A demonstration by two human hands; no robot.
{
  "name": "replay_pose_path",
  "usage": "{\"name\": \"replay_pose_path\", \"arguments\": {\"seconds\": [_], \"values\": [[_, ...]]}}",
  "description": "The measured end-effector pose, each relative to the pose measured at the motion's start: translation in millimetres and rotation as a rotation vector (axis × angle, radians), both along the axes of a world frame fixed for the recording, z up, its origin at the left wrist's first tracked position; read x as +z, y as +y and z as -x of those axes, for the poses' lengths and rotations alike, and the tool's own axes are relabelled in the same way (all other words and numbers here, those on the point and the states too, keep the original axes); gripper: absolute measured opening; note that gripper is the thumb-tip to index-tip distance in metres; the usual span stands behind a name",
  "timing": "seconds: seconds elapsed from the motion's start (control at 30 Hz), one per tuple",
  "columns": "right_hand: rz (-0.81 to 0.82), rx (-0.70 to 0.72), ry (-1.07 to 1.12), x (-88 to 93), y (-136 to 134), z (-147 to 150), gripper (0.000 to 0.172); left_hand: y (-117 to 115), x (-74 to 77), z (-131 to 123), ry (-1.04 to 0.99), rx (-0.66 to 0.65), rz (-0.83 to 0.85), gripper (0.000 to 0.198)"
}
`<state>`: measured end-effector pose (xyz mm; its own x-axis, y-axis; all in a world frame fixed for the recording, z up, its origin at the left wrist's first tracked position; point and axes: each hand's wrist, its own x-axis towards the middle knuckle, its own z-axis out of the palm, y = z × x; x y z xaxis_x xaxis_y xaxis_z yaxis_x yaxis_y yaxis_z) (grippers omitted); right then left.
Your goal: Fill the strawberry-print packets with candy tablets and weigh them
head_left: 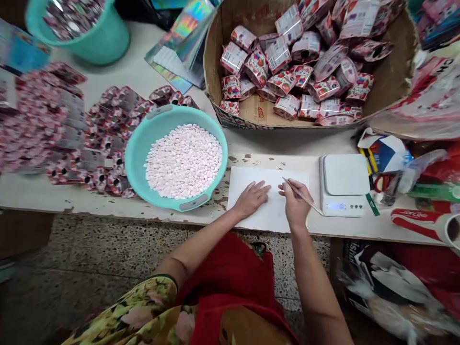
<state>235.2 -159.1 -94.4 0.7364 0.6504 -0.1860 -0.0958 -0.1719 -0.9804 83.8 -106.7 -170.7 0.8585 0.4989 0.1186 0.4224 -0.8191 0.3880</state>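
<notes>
A white sheet of paper (266, 191) lies on the table's near edge. My left hand (251, 197) rests flat on it with fingers spread, holding nothing. My right hand (295, 203) is closed around a thin pen (304, 196), whose tip touches the paper near its top edge. A teal basin (142, 143) of small pink-white candies (184, 160) stands just left of the paper. A white digital scale (343, 184) sits just right of my right hand.
A cardboard box (215, 57) full of strawberry-print pouches (283, 62) sits behind the paper. Several more pouches (53, 124) are spread over the left of the table. A teal bucket (104, 40) is at the back left, holographic bags (183, 38) beside it. Clutter and scissors (386, 182) crowd the right.
</notes>
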Motion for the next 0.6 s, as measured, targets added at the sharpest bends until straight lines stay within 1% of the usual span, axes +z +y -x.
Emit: {"name": "replay_pose_path", "arguments": {"seconds": [0.07,0.13,0.2,0.27,0.33,0.43,0.5,0.6], "values": [[0.006,0.061,-0.033,-19.4,25,7,0.027,-1,-6.0,2,0.005,-0.013,0.037,0.024],[0.024,0.101,-0.075,-39.3,41,10,0.025,-3,-7.0,4,-0.018,-0.005,0.043,0.022],[0.062,0.141,-0.121,-56.1,50,10,0.024,-3,-5.1,5,-0.044,0.013,0.028,0.019],[0.107,0.172,-0.182,-67.5,53,10,0.022,-2,-2.5,5,-0.074,0.047,0.005,0.017],[0.141,0.175,-0.281,-73.6,54,9,0.02,2,-0.8,5,-0.107,0.1,-0.033,0.015],[0.181,0.169,-0.459,-77.3,52,8,0.018,10,-0.5,5,-0.141,0.183,-0.109,0.014],[0.2,0.192,-0.535,-79.5,49,8,0.02,14,-1.1,5,-0.129,0.204,-0.132,0.014],[0.225,0.212,-0.585,-83.4,46,7,0.02,15,-1.7,5,-0.07,0.192,-0.116,0.013]]}}
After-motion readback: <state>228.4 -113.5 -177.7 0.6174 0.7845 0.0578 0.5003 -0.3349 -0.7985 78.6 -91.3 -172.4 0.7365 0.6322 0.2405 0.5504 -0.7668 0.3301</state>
